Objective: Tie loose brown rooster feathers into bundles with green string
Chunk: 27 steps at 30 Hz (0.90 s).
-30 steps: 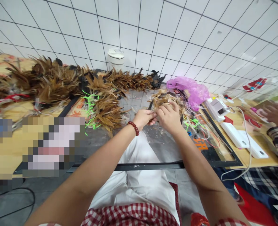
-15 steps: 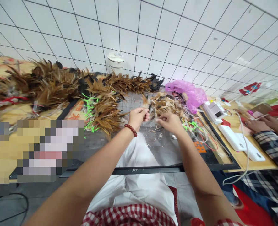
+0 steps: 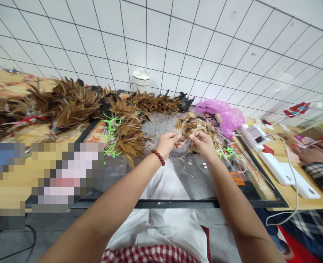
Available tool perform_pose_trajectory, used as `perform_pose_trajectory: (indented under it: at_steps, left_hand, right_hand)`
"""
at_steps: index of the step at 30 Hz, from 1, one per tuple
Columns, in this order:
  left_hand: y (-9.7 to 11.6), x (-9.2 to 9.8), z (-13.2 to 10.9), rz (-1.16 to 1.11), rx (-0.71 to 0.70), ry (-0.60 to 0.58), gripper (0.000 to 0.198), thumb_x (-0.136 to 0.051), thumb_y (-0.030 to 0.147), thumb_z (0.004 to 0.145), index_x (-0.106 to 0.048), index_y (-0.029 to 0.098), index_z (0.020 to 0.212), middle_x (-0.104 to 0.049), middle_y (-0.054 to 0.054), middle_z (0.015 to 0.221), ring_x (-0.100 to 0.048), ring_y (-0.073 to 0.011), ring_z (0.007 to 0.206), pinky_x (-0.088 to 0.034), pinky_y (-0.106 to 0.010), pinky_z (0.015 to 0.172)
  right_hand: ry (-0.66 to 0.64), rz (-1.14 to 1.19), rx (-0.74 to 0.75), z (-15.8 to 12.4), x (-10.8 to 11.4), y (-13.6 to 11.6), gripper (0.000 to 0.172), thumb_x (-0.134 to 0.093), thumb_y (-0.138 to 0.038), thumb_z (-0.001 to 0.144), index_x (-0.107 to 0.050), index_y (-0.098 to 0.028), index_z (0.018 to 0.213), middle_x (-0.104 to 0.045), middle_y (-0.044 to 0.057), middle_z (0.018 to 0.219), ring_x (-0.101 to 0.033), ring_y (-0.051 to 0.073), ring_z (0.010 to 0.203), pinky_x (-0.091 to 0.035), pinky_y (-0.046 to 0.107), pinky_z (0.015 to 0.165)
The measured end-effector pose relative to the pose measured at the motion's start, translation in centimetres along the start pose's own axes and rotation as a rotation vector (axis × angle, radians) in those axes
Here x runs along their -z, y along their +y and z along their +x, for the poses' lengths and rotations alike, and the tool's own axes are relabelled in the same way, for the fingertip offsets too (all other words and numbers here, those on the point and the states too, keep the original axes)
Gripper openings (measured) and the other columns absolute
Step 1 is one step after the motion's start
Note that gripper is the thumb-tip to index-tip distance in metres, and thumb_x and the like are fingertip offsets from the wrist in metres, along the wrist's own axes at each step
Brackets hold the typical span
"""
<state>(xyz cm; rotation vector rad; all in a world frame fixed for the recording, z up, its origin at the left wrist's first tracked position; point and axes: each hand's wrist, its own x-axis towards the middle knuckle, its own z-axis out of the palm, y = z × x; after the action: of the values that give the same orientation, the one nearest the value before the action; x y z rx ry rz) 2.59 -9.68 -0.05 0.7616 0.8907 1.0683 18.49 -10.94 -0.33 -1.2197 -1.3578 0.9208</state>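
Note:
Over the glass tabletop, my left hand (image 3: 170,145) is pinched on a small brown feather (image 3: 179,127) whose fluffy tip points up and away. Close to its right, my right hand (image 3: 204,145) is also closed in a pinch. A thin pale strand, perhaps the quill, shows between the fingertips; what my right fingers grip is too small to make out. Behind my right hand lies a loose heap of brown and cream feathers (image 3: 198,126). Left of my hands sits a brown feather bundle (image 3: 130,140) with bright green ties (image 3: 112,133).
More feather bundles (image 3: 68,100) run along the back and left. A pink plastic bag (image 3: 224,115), a lidded white cup (image 3: 141,79), white power banks (image 3: 277,168) and a cable (image 3: 295,182) lie around. At right, another person's hands (image 3: 313,153) are at the table.
My right hand has come away from the feather heap to my left hand's fingertips, and the two hands are now closer together. The whole view has shifted slightly.

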Motion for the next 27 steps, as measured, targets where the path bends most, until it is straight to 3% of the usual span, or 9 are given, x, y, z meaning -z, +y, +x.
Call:
perform_pose_trajectory:
  at_steps: [4,9,13,17,20,24,27]
  left_hand:
    - [0.2,-0.2,-0.6,0.043,0.073,-0.043,0.015,-0.070,0.018,0.078,-0.060,0.011,0.070,-0.069,-0.007,0.068,-0.064,-0.0118,0.052,-0.050,-0.022,0.051]
    - [0.1,-0.1,-0.5,0.071,0.086,-0.044,0.015,-0.068,0.017,0.080,-0.061,0.010,0.068,-0.067,-0.006,0.063,-0.063,-0.0106,0.051,-0.050,-0.021,0.051]
    - [-0.2,-0.1,-0.3,0.119,0.088,-0.088,0.014,-0.065,0.011,0.081,-0.062,0.009,0.067,-0.064,-0.005,0.058,-0.059,-0.0093,0.047,-0.048,-0.021,0.049]
    - [-0.2,-0.2,-0.3,0.208,0.029,-0.087,0.019,-0.065,0.009,0.079,-0.060,0.010,0.061,-0.059,-0.002,0.052,-0.053,-0.0070,0.041,-0.042,-0.019,0.043]
    - [-0.2,0.0,-0.1,0.164,-0.025,-0.037,0.018,-0.066,0.011,0.078,-0.060,0.011,0.062,-0.059,-0.001,0.053,-0.052,-0.0067,0.042,-0.040,-0.018,0.042]
    - [-0.2,0.3,0.4,0.101,-0.032,0.032,0.020,-0.061,0.012,0.082,-0.059,0.011,0.062,-0.060,-0.001,0.056,-0.053,-0.0061,0.043,-0.042,-0.018,0.043]
    - [-0.2,0.4,0.4,0.115,-0.018,0.025,0.021,-0.060,0.012,0.083,-0.058,0.011,0.062,-0.061,-0.001,0.057,-0.053,-0.0059,0.043,-0.043,-0.018,0.044]
  right_hand:
    - [0.040,0.021,0.068,-0.3,-0.9,-0.2,0.031,-0.073,-0.046,0.069,-0.058,-0.020,0.074,-0.060,-0.002,0.065,-0.052,0.010,0.058,-0.044,0.024,0.058]
    - [0.112,-0.053,0.120,-0.5,-1.2,-0.3,0.028,-0.073,-0.043,0.068,-0.058,-0.020,0.074,-0.059,-0.002,0.065,-0.052,0.011,0.058,-0.044,0.025,0.057]
    - [0.100,-0.058,0.123,-0.6,-1.5,-0.1,0.025,-0.075,-0.039,0.067,-0.058,-0.020,0.072,-0.058,-0.003,0.063,-0.049,0.010,0.054,-0.042,0.024,0.053]
    - [0.036,-0.102,0.143,-0.5,-0.4,-0.3,0.024,-0.073,-0.038,0.070,-0.062,-0.020,0.079,-0.063,-0.001,0.071,-0.055,0.012,0.062,-0.046,0.026,0.060]
    - [-0.135,-0.289,0.205,-0.5,1.4,-0.9,0.021,-0.071,-0.037,0.074,-0.067,-0.019,0.085,-0.065,0.001,0.077,-0.057,0.013,0.068,-0.046,0.028,0.067]
    - [-0.552,-0.653,0.332,-0.6,2.7,-1.3,0.011,-0.069,-0.029,0.078,-0.074,-0.021,0.083,-0.065,0.002,0.081,-0.058,0.016,0.081,-0.043,0.031,0.082]
    - [-0.637,-0.851,0.390,-0.6,2.2,-1.0,0.009,-0.064,-0.021,0.081,-0.072,-0.020,0.078,-0.064,0.003,0.081,-0.057,0.017,0.085,-0.039,0.033,0.088]
